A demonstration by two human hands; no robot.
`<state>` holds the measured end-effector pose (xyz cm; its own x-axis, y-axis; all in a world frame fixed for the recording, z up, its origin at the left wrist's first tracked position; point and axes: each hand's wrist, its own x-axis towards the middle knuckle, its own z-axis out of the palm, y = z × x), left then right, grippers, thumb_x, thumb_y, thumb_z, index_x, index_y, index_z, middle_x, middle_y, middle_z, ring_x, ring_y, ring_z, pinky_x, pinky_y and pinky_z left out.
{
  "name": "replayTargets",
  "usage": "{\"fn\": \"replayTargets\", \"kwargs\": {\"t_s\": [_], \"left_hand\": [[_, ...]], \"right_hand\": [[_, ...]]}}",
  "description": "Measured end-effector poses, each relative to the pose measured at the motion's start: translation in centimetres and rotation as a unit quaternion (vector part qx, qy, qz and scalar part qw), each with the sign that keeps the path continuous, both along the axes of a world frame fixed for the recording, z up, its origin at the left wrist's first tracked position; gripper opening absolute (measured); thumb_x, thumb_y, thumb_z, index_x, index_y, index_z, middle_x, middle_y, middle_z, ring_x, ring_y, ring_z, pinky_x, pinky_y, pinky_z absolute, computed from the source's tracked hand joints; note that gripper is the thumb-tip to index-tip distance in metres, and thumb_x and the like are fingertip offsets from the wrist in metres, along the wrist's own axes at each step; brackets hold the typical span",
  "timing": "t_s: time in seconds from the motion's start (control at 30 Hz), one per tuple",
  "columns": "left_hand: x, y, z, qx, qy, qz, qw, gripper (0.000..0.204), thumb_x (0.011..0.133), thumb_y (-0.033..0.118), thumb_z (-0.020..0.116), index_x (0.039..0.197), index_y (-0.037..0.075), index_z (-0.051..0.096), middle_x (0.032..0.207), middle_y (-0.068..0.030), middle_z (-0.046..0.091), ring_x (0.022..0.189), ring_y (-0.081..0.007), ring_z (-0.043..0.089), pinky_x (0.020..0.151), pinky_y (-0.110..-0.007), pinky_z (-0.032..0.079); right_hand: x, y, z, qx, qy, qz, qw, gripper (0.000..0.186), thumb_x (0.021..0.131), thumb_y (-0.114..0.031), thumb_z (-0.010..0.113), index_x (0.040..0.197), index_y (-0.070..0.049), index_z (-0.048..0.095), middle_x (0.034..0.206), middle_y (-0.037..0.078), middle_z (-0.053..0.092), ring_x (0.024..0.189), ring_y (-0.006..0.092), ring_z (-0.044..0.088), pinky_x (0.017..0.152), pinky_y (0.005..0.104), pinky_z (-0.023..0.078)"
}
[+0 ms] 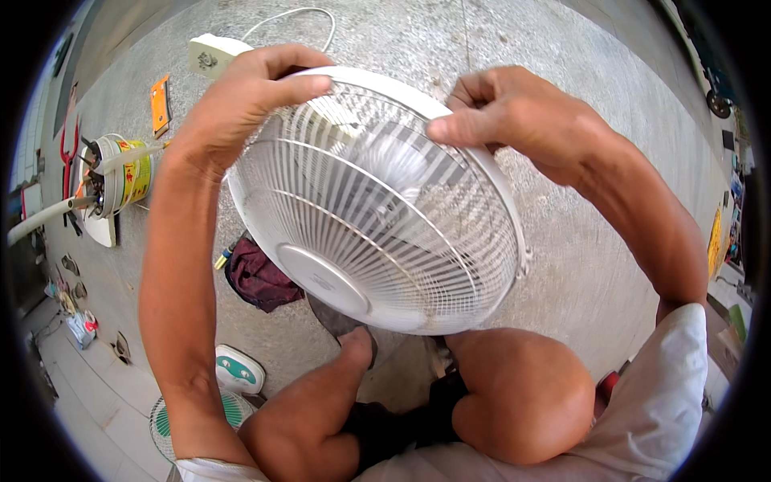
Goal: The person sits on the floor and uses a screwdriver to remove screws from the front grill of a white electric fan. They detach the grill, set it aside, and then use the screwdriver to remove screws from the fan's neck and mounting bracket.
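Partly hidden hands (245,96) (526,108), white fan grille (377,221), blurred inside

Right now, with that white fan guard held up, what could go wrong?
The left hand and right hand hold the white fan guard by its upper rim; if either slips, it might drop toward the bare right knee. The maroon cloth on the ground could get in the way if the guard is lowered there.

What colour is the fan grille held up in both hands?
White; the fan grille shows best in the head view.
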<state>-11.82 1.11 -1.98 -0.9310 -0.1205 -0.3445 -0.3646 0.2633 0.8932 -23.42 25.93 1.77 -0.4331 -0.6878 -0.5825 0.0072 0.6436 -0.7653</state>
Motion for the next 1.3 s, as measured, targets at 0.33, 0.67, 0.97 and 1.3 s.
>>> {"fn": "replayTargets", "kwargs": {"t_s": [0.33, 0.67, 0.97, 1.3], "left_hand": [[0.3, -6.1, -3.6, 0.147, -0.029, 0.076, 0.986, 0.042, 0.084, 0.024, 0.069, 0.117, -0.001, 0.064, 0.106, -0.0086, 0.069, 0.098, -0.0175, 0.063, 0.092, -0.029, 0.047], [0.3, -6.5, -4.7, 0.164, -0.009, 0.106, 0.981, 0.041, 0.089, 0.024, 0.066, 0.12, -0.003, 0.061, 0.109, -0.0113, 0.068, 0.098, -0.0169, 0.065, 0.09, -0.029, 0.05], [0.5, -6.6, -4.8, 0.121, -0.017, 0.151, 0.981, 0.037, 0.093, 0.022, 0.061, 0.12, -0.004, 0.06, 0.108, -0.0113, 0.068, 0.093, -0.0153, 0.066, 0.083, -0.027, 0.053], [2.9, -9.2, -4.9, 0.101, -0.022, 0.204, 0.973, 0.033, 0.096, 0.026, 0.058, 0.113, -0.002, 0.064, 0.103, -0.0078, 0.068, 0.094, -0.0132, 0.063, 0.086, -0.029, 0.049]], "right_hand": [[3.0, 6.9, -3.1, -0.031, 0.13, -0.097, 0.986, 0.056, 0.085, -0.046, 0.061, 0.105, 0.006, 0.065, 0.094, 0.02, 0.066, 0.089, 0.0269, 0.063, 0.081, 0.0382, 0.05], [12.1, 11.7, -3.9, -0.109, 0.026, -0.148, 0.983, 0.07, 0.078, -0.031, 0.075, 0.132, 0.003, 0.047, 0.123, 0.022, 0.056, 0.107, 0.0284, 0.059, 0.085, 0.0387, 0.054], [13.6, 11.2, -4.4, -0.165, -0.038, -0.261, 0.95, 0.065, 0.085, -0.032, 0.071, 0.135, 0.003, 0.047, 0.121, 0.024, 0.059, 0.105, 0.0299, 0.063, 0.085, 0.0392, 0.055], [5.4, 8.4, -4.9, -0.135, 0.152, -0.273, 0.94, 0.053, 0.087, -0.036, 0.067, 0.119, 0.006, 0.062, 0.105, 0.024, 0.067, 0.1, 0.0284, 0.066, 0.088, 0.0372, 0.052]]}}
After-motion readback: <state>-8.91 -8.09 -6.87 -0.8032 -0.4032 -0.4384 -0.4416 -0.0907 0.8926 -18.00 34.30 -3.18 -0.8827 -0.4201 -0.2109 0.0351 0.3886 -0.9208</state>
